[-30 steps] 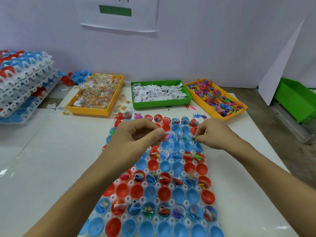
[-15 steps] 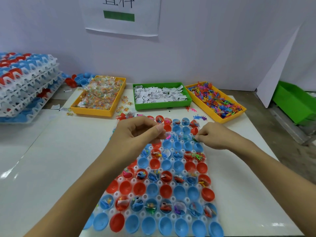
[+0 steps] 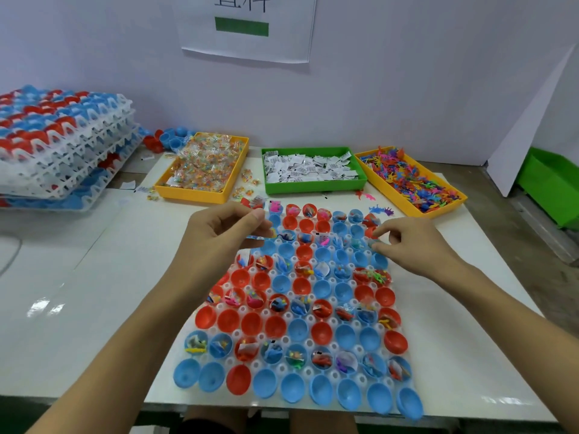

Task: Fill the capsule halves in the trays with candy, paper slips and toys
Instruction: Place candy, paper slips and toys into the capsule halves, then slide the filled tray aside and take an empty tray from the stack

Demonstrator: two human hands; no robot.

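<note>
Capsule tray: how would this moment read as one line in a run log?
stage: filling | left hand: pinching small item over capsule tray | right hand: fingertips at far-right cups, contents unclear | nearest row: unfilled

capsule tray [image 3: 200, 311] on table [image 3: 78, 277], three bins behind: candy [image 3: 200, 166], slips [image 3: 310, 167], toys [image 3: 413, 183]

One head-worn wide-angle view looks forward and down from above the near edge of the surface [image 3: 94, 277], facing a pale wall [image 3: 391, 89] that closes the scene behind. It sits close: both forearms enter from the bottom corners and the fingers [image 3: 257, 219] meet near the middle of the picture. The capsule tray [image 3: 308, 343] stretches from just beyond the fingers back toward the bottom edge. Straight lines bow toward the borders. No second view overlaps it.
</note>
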